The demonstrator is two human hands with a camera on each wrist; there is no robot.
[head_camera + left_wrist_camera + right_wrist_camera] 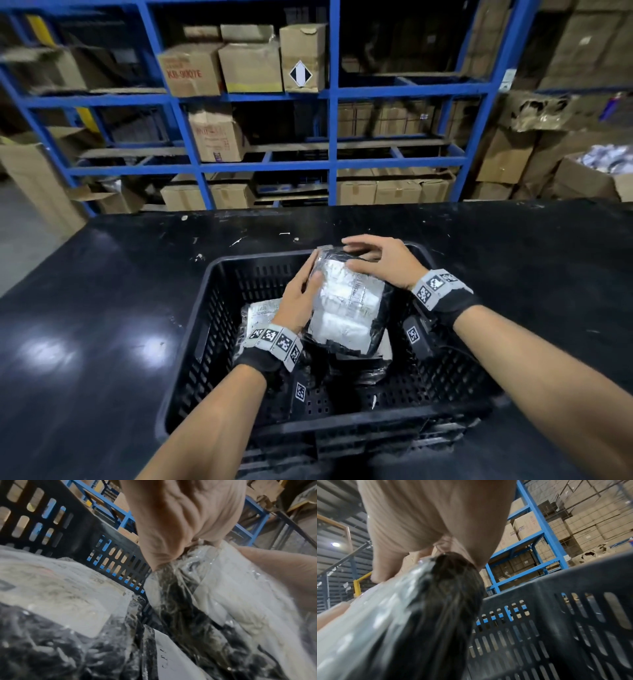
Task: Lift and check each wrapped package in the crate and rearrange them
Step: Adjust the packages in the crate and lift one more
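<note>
crate: black perforated plastic crate (219, 298) near edge of dark table (102, 274)
left hand (299, 298): curled round package's left edge
package: clear-wrapped black-and-white package (346, 305) raised, tilted above crate
right hand (380, 262): clasps far top end
step: checking; next, set it down in free spot
far: blue shelving (330, 96)

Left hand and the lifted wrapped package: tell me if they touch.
Touching. In the head view, the left hand grips the lifted wrapped package along its left edge.
</note>
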